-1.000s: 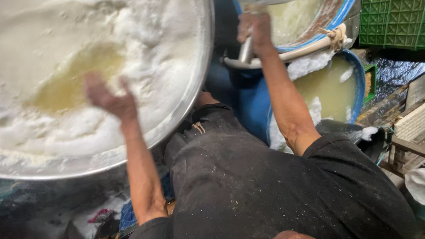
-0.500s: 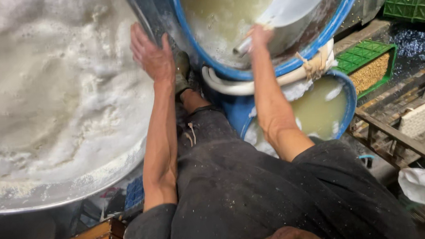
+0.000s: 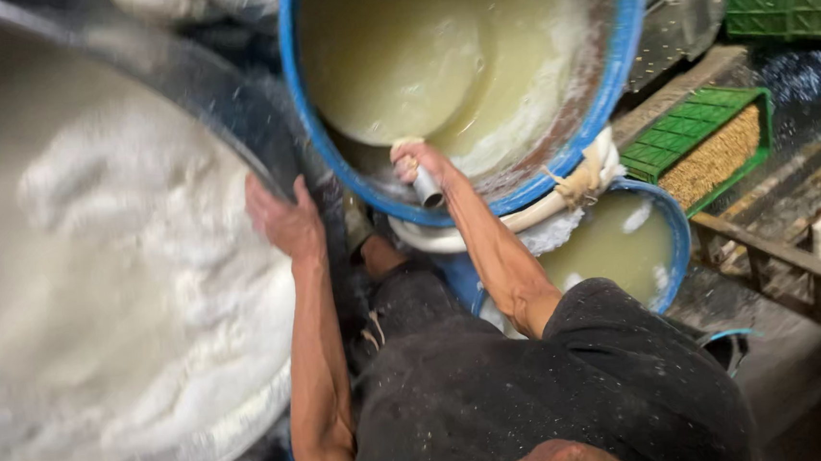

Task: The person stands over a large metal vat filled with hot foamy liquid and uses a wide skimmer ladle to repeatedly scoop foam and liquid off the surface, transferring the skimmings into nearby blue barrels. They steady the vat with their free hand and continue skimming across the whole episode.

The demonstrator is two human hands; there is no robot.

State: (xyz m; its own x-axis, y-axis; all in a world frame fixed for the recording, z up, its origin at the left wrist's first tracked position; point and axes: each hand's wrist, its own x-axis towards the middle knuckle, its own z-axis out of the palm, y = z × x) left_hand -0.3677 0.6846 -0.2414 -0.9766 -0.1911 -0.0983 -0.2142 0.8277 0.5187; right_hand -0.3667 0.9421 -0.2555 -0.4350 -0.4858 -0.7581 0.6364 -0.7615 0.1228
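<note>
Steel vat (image 3: 183, 78), wide and round, holds white foam; left hand (image 3: 285, 220) lies flat with fingers spread on its rim. Right hand (image 3: 422, 165) is closed around a short metal handle (image 3: 426, 189) (its far end is hidden) inside the blue barrel (image 3: 633, 32) of yellowish liquid, just beside the vat.

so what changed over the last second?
Left hand came off the foam in the big metal basin and moved to its rim, now resting there. Right hand kept its grip on the metal handle at the blue tub, and now sits lower over the yellowish liquid. The green crate hasn't moved.
</note>
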